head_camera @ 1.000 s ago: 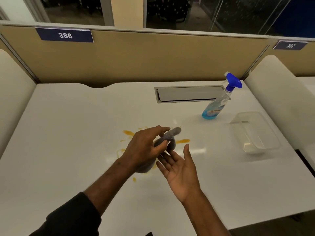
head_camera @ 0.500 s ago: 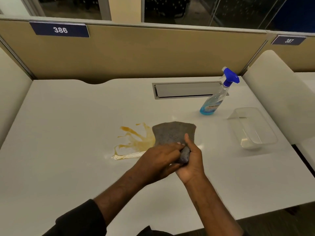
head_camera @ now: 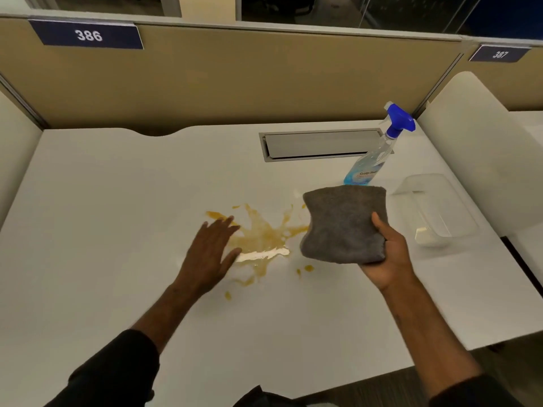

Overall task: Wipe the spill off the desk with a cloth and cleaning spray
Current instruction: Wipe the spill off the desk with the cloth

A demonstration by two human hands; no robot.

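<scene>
While the right hand (head_camera: pixel 388 254) grips the folded grey cloth (head_camera: pixel 342 224) above the desk (head_camera: pixel 102 215), thumb on top, we note the left hand (head_camera: pixel 210 254) spread flat, fingers straight, over the spill's (head_camera: pixel 261 236) left edge. The spray (head_camera: pixel 374 154) stands behind the cloth, beside a clear tub (head_camera: pixel 437 210).

A tan partition (head_camera: pixel 235 80) stands behind the white desk (head_camera: pixel 102 201); number plates 386 (head_camera: pixel 88 35) and 387 (head_camera: pixel 499 54) hang on it; dark windows (head_camera: pixel 293 7) above.
</scene>
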